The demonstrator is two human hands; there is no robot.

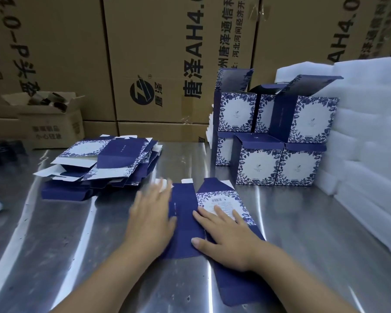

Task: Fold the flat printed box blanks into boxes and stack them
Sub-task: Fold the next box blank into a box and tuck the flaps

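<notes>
Navy card under both palms: one blank (185, 222) lies flat on the steel table (303, 222), printed side up, barcode panel toward the right. Right hand (226, 240) is spread open, fingers flat on the white label panel and thumb across the centre crease, pinning the sheet so it will not slide on the slick metal. Left hand (150, 213) is also open, fingers splayed and blurred, resting on the blank's left edge; likely pressing or sweeping the panel to loosen the score line before the sheet is raised. Neither hand grips anything. The blank sits close to the body, the handiest spot for both hands to work. Just beyond the left hand, the pile of blanks (99, 163) lies loose and fanned, near enough to draw the next sheet without leaning. Beyond the right hand, the folded boxes (278, 136) stand in two tiers, some top flaps open, set against the white foam sheets (366, 132), which probably brace the stack. Big cartons (158, 64) wall the back of the table; a small open carton (52, 118) sits far left. Judgement: early in this box's fold, nothing erected yet; several boxes done, a good pile remaining.
</notes>
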